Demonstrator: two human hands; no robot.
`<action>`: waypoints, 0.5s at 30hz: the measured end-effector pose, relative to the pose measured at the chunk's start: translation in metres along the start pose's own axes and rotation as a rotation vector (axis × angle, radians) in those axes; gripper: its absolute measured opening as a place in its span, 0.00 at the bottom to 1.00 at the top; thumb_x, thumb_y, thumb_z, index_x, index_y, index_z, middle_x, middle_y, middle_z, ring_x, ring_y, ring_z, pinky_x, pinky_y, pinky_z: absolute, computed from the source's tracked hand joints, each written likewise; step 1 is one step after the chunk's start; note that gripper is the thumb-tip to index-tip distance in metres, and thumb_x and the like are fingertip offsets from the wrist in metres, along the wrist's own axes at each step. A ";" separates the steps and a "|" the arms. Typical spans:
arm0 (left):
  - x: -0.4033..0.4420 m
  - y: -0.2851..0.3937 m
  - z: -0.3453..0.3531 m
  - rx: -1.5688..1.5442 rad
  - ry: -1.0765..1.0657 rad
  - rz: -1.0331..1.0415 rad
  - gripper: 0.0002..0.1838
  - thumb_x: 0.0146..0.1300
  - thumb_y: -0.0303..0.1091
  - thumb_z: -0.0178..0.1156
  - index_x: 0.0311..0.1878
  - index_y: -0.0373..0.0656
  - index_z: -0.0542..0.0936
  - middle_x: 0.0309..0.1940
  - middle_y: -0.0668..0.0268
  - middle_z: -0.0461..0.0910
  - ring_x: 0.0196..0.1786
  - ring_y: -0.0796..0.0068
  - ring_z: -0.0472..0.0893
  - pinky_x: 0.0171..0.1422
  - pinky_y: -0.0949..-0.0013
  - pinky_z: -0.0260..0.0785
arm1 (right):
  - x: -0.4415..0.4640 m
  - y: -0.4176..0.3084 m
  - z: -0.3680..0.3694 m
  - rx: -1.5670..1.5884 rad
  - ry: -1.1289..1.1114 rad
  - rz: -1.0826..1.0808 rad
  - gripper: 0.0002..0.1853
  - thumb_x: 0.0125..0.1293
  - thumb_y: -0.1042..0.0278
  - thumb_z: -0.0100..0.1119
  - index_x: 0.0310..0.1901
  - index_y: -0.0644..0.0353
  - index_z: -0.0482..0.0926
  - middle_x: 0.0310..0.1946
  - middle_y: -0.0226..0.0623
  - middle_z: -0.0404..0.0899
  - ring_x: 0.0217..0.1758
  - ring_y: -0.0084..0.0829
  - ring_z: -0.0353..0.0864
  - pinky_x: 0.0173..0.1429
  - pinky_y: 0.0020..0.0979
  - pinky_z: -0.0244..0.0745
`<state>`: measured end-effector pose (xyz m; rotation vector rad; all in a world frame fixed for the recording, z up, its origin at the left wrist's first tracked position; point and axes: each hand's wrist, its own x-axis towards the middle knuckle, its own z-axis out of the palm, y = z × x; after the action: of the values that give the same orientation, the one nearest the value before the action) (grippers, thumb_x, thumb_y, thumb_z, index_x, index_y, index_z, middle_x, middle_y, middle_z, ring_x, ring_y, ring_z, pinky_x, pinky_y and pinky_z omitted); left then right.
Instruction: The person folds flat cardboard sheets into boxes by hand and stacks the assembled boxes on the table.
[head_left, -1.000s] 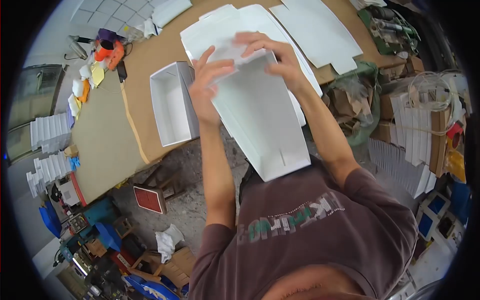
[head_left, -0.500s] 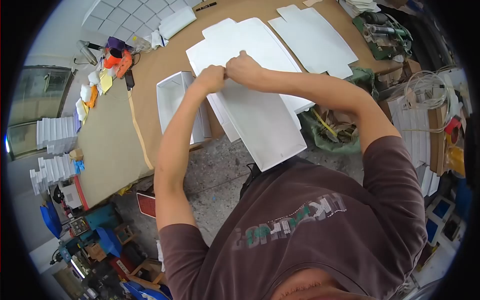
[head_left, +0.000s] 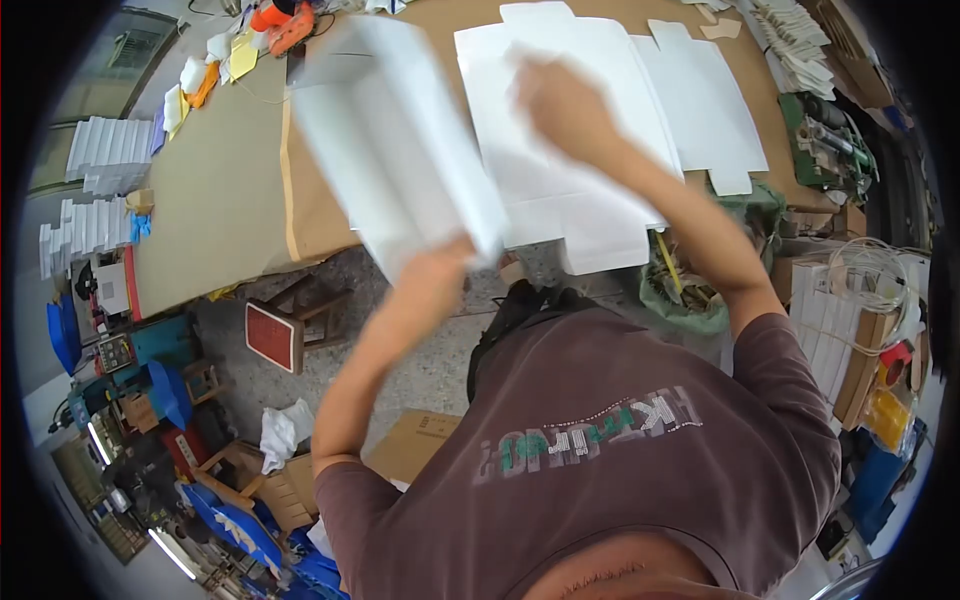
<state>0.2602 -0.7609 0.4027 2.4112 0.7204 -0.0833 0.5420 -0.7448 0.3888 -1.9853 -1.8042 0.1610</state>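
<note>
A long white cardboard box point(head_left: 390, 150), open at the top and blurred by motion, is tilted over the table's near edge. My left hand point(head_left: 435, 275) grips its near end, with the fingers closed on the wall. Above a stack of flat white die-cut card blanks point(head_left: 560, 190) is my right hand point(head_left: 567, 105). Motion smears its fingers, so I cannot make out whether they hold anything. Another flat white blank point(head_left: 705, 100) lies to the right of the stack.
A brown-topped table point(head_left: 210, 190) spans the far side. A red-seated stool point(head_left: 275, 335) stands on the floor at left. Right of me are a green sack point(head_left: 690, 295) and a green machine point(head_left: 825, 140). Folded white card pieces point(head_left: 115, 150) are stacked at far left.
The long box has swung left, away from the stack, with my left hand now at its near end. My right hand has come off the box and moved right. The view has shifted.
</note>
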 end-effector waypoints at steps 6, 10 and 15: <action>0.036 -0.183 0.008 0.660 0.322 0.228 0.20 0.61 0.26 0.56 0.57 0.40 0.81 0.59 0.55 0.80 0.60 0.45 0.79 0.67 0.53 0.71 | -0.055 -0.109 0.195 -0.172 -0.514 -0.138 0.52 0.66 0.32 0.53 0.69 0.83 0.62 0.70 0.77 0.57 0.77 0.73 0.49 0.78 0.64 0.43; 0.033 -0.166 -0.013 0.186 -0.135 0.101 0.22 0.60 0.43 0.65 0.54 0.39 0.82 0.54 0.55 0.83 0.58 0.44 0.80 0.64 0.52 0.72 | -0.027 -0.105 0.226 -0.264 -0.635 -0.101 0.48 0.69 0.37 0.52 0.70 0.82 0.62 0.74 0.74 0.50 0.78 0.74 0.46 0.77 0.70 0.41; 0.063 -0.191 0.016 0.369 -0.282 0.006 0.34 0.54 0.57 0.71 0.52 0.37 0.81 0.47 0.51 0.84 0.53 0.43 0.81 0.60 0.50 0.73 | -0.037 -0.101 0.232 -0.067 -0.583 -0.052 0.42 0.66 0.48 0.60 0.68 0.80 0.64 0.74 0.68 0.55 0.77 0.70 0.52 0.76 0.64 0.52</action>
<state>0.2168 -0.6128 0.2721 2.6694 0.6065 -0.5881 0.3564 -0.7185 0.2147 -2.0749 -2.2262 0.7362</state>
